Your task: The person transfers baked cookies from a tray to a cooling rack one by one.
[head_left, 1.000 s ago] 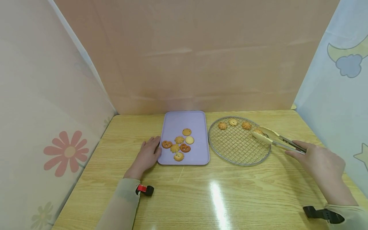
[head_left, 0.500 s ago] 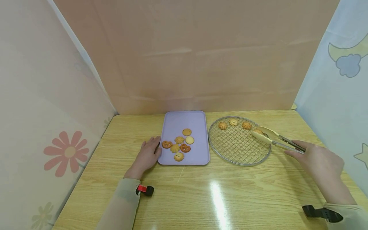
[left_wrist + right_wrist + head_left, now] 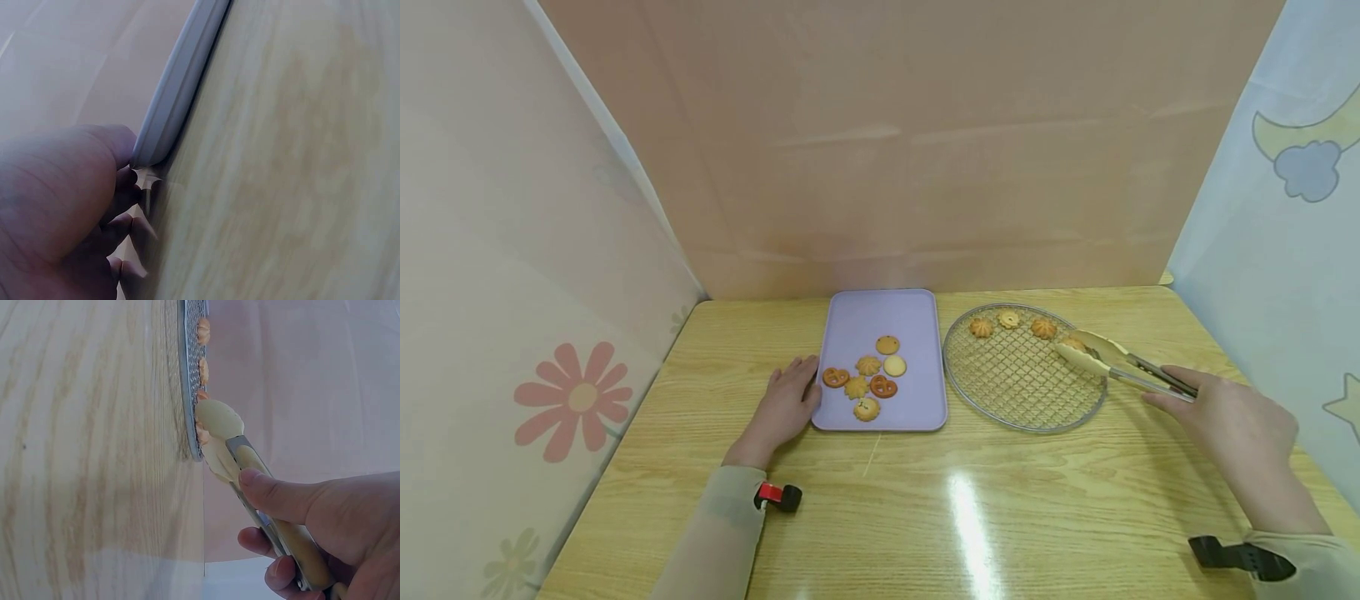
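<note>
My right hand (image 3: 1243, 421) grips a pair of tongs (image 3: 1084, 358) with metal handles and broad cream tips. Those tips stand around a cookie (image 3: 1074, 342) at the right side of the round wire rack (image 3: 1015, 428). In the right wrist view the thumb (image 3: 262, 490) lies on the upper arm of the tongs, with curled fingers on the other side. My left hand (image 3: 784, 403) rests at the left edge of a purple tray (image 3: 880, 310), fingers loosely extended. Its thumb (image 3: 119, 145) touches the tray's rim in the left wrist view.
On the tray lie several cookies, among them a pretzel-shaped one (image 3: 883, 386) and a pale round one (image 3: 894, 365). Three more, including a flower-shaped cookie (image 3: 1008, 319), line the rack's back edge. A wooden table (image 3: 865, 533) carries everything; a beige panel (image 3: 910, 167) stands behind.
</note>
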`<state>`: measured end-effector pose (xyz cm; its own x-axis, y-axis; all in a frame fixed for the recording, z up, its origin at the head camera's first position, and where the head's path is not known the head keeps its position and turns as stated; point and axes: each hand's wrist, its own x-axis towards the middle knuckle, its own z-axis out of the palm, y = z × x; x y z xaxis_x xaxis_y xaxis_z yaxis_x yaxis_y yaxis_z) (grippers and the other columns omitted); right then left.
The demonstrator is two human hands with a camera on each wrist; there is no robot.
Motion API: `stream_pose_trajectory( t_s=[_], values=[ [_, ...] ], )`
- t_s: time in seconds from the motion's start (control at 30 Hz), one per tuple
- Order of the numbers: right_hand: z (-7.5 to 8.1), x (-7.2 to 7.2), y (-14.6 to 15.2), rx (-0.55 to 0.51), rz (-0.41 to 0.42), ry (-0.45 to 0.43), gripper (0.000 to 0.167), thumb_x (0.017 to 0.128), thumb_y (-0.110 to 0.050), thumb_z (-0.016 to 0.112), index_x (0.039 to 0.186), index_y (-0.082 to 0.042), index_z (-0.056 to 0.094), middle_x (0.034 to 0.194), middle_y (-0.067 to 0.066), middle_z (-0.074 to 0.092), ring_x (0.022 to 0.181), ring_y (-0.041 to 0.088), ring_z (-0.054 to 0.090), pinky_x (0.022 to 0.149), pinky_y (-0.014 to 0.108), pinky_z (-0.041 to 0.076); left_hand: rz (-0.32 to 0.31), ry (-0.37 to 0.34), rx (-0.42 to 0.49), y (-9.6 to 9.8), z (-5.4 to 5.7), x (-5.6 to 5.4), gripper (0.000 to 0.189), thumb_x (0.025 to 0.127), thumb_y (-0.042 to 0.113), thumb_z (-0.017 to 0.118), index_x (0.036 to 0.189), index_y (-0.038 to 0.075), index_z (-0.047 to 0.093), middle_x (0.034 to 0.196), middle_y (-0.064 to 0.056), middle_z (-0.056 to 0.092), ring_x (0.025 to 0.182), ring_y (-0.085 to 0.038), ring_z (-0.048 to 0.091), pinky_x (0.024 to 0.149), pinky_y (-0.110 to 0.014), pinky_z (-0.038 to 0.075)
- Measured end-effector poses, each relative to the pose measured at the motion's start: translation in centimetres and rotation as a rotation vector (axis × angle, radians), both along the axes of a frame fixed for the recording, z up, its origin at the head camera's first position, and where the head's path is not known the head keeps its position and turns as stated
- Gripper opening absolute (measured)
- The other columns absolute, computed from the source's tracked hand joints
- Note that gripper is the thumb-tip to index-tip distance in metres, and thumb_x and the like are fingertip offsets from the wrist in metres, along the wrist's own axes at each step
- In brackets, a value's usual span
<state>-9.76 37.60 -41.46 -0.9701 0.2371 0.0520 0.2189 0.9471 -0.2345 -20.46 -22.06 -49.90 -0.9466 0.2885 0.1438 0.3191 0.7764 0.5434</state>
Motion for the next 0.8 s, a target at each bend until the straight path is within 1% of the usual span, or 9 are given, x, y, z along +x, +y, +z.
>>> stream_pose_trajectory(
  t_s=[0.07,0.13,0.17,0.2,0.3,0.47,0.6,0.63,0.8],
  values=[
    [0.0,0.0,0.0,-0.001,-0.002,-0.004,0.084,0.099,-0.075,0.066,0.153,-0.011,0.063,0.065,0.01,0.059,0.057,0.031,0.053,0.047,0.05,0.039,-0.003,0.011,-0.003,-0.1,-0.3,-0.1,0.058,0.113,0.022,0.056,0.162,-0.007,0.048,0.167,-0.026,0.047,0.16,-0.049,0.033,0.13,-0.071,0.015],
    [0.0,0.0,0.1,-0.002,-0.006,-0.011,0.085,0.099,-0.076,0.066,0.154,-0.012,0.062,0.066,0.011,0.06,0.058,0.031,0.054,0.048,0.051,0.039,-0.003,0.011,-0.011,-0.1,-0.2,0.0,0.057,0.113,0.022,0.056,0.162,-0.007,0.048,0.167,-0.027,0.048,0.16,-0.049,0.034,0.13,-0.072,0.016],
    [0.0,0.0,0.1,-0.002,-0.009,-0.016,0.085,0.098,-0.076,0.066,0.154,-0.012,0.062,0.066,0.011,0.06,0.058,0.031,0.054,0.048,0.051,0.04,-0.003,0.02,-0.018,-0.1,-0.4,-0.1,0.057,0.113,0.022,0.055,0.162,-0.007,0.048,0.166,-0.027,0.048,0.16,-0.049,0.034,0.13,-0.072,0.016],
    [0.0,0.0,0.1,-0.002,-0.012,-0.021,0.086,0.098,-0.077,0.065,0.155,-0.011,0.061,0.066,0.012,0.06,0.058,0.032,0.054,0.048,0.051,0.04,-0.001,0.014,-0.018,-0.1,-0.4,-0.1,0.057,0.113,0.022,0.055,0.162,-0.007,0.048,0.167,-0.027,0.048,0.16,-0.049,0.034,0.13,-0.071,0.016],
    [0.0,0.0,0.0,-0.001,-0.014,-0.021,0.086,0.098,-0.076,0.066,0.154,-0.011,0.061,0.067,0.012,0.06,0.058,0.032,0.054,0.048,0.051,0.04,0.01,-0.021,-0.029,0.3,0.8,0.4,0.057,0.112,0.018,0.056,0.163,-0.008,0.046,0.168,-0.027,0.046,0.161,-0.049,0.032,0.131,-0.07,0.014],
    [0.1,0.0,0.0,-0.004,-0.005,-0.009,0.087,0.099,-0.076,0.066,0.155,-0.01,0.061,0.067,0.014,0.061,0.058,0.032,0.055,0.048,0.05,0.04,0.008,-0.024,-0.037,0.3,0.8,0.5,0.057,0.113,0.018,0.056,0.163,-0.008,0.045,0.168,-0.026,0.046,0.161,-0.048,0.032,0.132,-0.069,0.014],
    [0.1,0.0,0.0,-0.001,-0.001,0.014,0.086,0.099,-0.075,0.066,0.155,-0.01,0.061,0.068,0.017,0.063,0.057,0.031,0.055,0.047,0.05,0.039,0.0,0.007,-0.03,0.1,0.2,0.3,0.056,0.113,0.019,0.054,0.162,-0.008,0.047,0.167,-0.027,0.048,0.16,-0.049,0.034,0.131,-0.071,0.016],
    [0.1,0.0,-0.1,0.0,-0.001,0.023,0.086,0.099,-0.075,0.066,0.154,-0.01,0.061,0.069,0.019,0.064,0.057,0.031,0.055,0.047,0.05,0.039,0.007,-0.009,-0.028,0.3,0.7,0.5,0.056,0.113,0.018,0.055,0.162,-0.009,0.047,0.167,-0.028,0.047,0.16,-0.05,0.033,0.13,-0.071,0.016],
    [0.3,0.0,-0.6,0.001,0.007,0.072,0.085,0.098,-0.073,0.069,0.153,-0.009,0.062,0.062,0.01,0.061,0.054,0.029,0.052,0.046,0.048,0.037,0.01,-0.026,-0.033,0.4,1.1,0.5,0.058,0.113,0.017,0.055,0.163,-0.008,0.045,0.168,-0.026,0.045,0.161,-0.049,0.031,0.132,-0.07,0.014]
  ],
)
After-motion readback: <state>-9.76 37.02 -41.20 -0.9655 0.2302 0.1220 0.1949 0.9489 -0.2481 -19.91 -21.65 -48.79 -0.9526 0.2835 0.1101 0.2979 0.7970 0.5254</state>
